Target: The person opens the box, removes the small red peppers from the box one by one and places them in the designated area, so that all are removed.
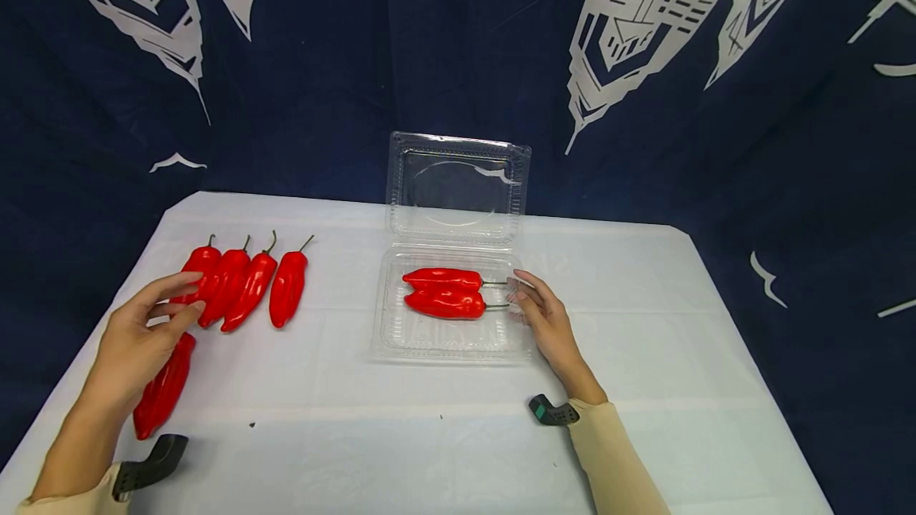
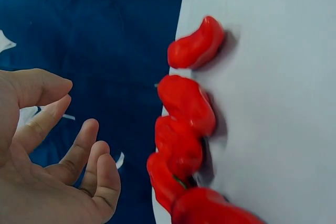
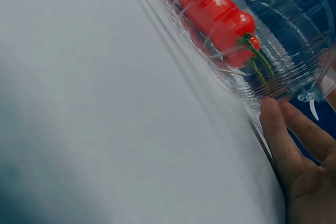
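Red peppers with green stems lie on the table's left: several in a back row (image 1: 289, 289) and one nearer the front (image 1: 164, 389). My left hand (image 1: 146, 332) is over the left end of the row, thumb and fingers apart around nothing. In the left wrist view, its fingers (image 2: 79, 153) bend loosely beside the row of peppers (image 2: 186, 103). A clear plastic clamshell box (image 1: 429, 344) holds two red peppers (image 1: 445, 304) side by side, stems to the right. My right hand (image 1: 547, 324) rests fingertips against the box's right side; the right wrist view shows fingers (image 3: 275, 129) at its wall.
The box's transparent lid (image 1: 458, 181) stands upright behind it, close to the white table's (image 1: 322, 420) back edge. A dark blue cloth (image 1: 308, 86) with white building prints hangs behind the table. Black wrist bands (image 1: 153, 459) sit on both forearms.
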The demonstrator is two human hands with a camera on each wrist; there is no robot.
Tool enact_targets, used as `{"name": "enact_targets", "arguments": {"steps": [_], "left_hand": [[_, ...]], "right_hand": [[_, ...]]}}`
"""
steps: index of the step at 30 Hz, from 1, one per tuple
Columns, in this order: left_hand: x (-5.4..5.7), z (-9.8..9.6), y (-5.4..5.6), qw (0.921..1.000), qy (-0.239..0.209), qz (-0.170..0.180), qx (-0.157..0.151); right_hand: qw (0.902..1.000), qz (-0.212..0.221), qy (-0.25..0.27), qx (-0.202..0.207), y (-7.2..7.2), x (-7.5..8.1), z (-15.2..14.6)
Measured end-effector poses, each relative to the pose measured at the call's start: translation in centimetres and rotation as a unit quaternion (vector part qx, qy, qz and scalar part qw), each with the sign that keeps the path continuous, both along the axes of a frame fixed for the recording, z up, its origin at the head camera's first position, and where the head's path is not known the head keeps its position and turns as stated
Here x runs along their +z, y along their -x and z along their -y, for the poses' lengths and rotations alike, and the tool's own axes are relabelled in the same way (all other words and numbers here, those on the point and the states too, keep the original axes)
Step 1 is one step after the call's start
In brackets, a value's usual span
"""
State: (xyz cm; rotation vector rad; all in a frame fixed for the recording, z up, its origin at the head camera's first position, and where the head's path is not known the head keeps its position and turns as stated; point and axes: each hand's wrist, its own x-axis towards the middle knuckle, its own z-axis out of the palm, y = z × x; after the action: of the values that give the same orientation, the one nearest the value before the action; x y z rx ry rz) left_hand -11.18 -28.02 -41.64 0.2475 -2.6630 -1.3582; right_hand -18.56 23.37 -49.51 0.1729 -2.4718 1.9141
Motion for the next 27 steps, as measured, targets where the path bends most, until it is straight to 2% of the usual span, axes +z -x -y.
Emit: {"name": "enact_targets", "arguments": {"steps": [7,13,17,27], "left_hand": [[1.1,-1.8,1.1,0.9996,-0.01,0.007,-0.027],[1.7,-3.6,2.3,0.9982,-0.025,-0.008,-0.054],[2.1,-5.0,3.0,0.9961,-0.033,-0.019,-0.08],[3.5,-8.2,4.3,0.9892,-0.035,-0.011,-0.142]], "right_hand": [[1.0,0.001,0.002,0.0,0.0,0.2,0.1],[1.0,0.003,0.002,0.0,0.1,0.2,0.1],[1.0,0.003,0.003,0.0,0.1,0.1,0.1],[1.0,-0.003,0.009,0.001,0.0,0.1,0.1]]}}
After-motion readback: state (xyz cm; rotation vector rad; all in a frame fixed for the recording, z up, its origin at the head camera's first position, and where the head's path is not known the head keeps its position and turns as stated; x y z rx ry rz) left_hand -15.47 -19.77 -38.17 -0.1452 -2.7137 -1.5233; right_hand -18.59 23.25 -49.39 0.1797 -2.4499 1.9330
